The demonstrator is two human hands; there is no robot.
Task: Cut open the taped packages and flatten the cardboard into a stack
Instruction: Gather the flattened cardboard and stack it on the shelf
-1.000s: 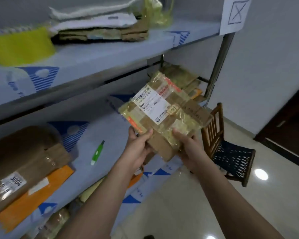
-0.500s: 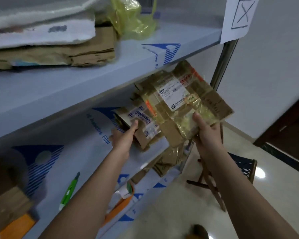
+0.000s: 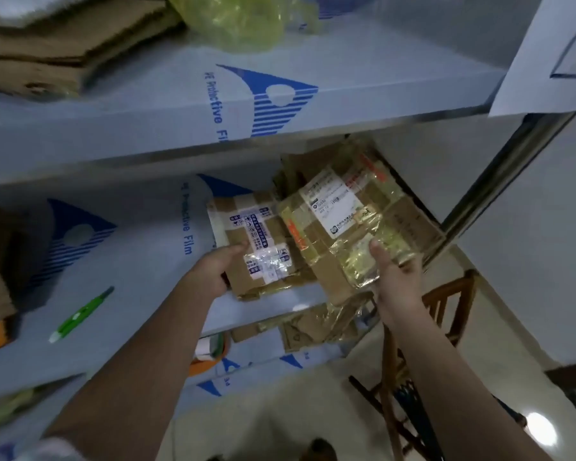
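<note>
the right hand (image 3: 396, 277) grips the yellow-taped cardboard (image 3: 343, 227), thumb on top; the left hand (image 3: 213, 274) seemingly holds the white-taped cardboard (image 3: 260, 247) on the middle shelf (image 3: 140, 294).

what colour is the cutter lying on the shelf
Bright green with a white tip, the cutter in the head view.

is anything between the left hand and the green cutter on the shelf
Nothing visible. The green cutter lies alone on bare middle shelf, left of the left hand, which grips the white-labelled package. The hand would have to let go of it first. The right hand holds the yellow-taped package.
</note>
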